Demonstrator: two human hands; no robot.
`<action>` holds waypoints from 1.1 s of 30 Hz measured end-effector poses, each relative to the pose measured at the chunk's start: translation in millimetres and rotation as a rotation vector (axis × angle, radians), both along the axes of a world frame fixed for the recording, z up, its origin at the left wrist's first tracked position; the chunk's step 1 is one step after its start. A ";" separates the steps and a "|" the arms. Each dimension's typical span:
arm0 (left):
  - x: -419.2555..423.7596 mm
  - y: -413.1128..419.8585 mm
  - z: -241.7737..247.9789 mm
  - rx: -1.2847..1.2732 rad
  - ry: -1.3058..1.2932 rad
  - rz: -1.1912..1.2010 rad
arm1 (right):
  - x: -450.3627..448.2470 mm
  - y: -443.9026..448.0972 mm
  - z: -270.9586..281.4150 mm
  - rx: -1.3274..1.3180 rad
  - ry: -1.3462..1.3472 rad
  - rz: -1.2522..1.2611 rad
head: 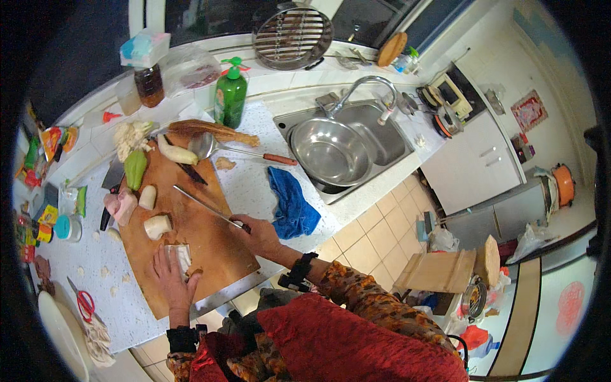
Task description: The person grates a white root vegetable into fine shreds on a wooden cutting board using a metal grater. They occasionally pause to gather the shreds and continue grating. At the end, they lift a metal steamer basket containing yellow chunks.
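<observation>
My left hand [173,277] rests on white pieces [183,258] at the near end of a wooden cutting board [205,248]; what they are cannot be told. My right hand [257,238] grips a knife [205,203] by its dark handle, the narrow blade pointing up and left over the board. Two pale peeled vegetable chunks [157,227] lie beyond my left hand. Raw meat [121,206] sits at the board's left edge, near a green chayote [135,169] and cauliflower [131,138]. A peeled pale vegetable [177,152] lies at the far end beside a metal spatula [204,145].
A blue cloth [292,203] lies right of the board. Beyond it, a steel basin [331,152] stands in the sink [389,143]. A green pump bottle [231,95] stands at the back. Red-handled scissors [86,305] and a white dish [59,334] are at the left.
</observation>
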State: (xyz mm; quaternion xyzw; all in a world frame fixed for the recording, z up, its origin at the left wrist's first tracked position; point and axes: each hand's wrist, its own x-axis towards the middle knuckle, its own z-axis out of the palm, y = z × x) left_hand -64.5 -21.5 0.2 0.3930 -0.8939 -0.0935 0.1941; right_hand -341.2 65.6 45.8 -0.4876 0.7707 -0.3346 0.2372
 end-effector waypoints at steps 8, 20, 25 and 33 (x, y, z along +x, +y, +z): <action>-10.1 -11.2 -15.1 0.058 -0.032 -0.040 | 4.9 10.5 -3.8 -0.072 -0.107 -0.031; -4.8 -5.0 -3.3 -0.144 0.089 0.110 | 4.1 8.7 -29.2 0.089 -0.262 0.098; -7.5 2.3 -27.6 -0.180 0.382 0.159 | 12.3 14.3 0.1 0.022 0.076 0.270; -20.9 0.2 -14.6 -0.136 0.390 0.280 | 47.0 -2.3 19.5 0.045 0.437 0.457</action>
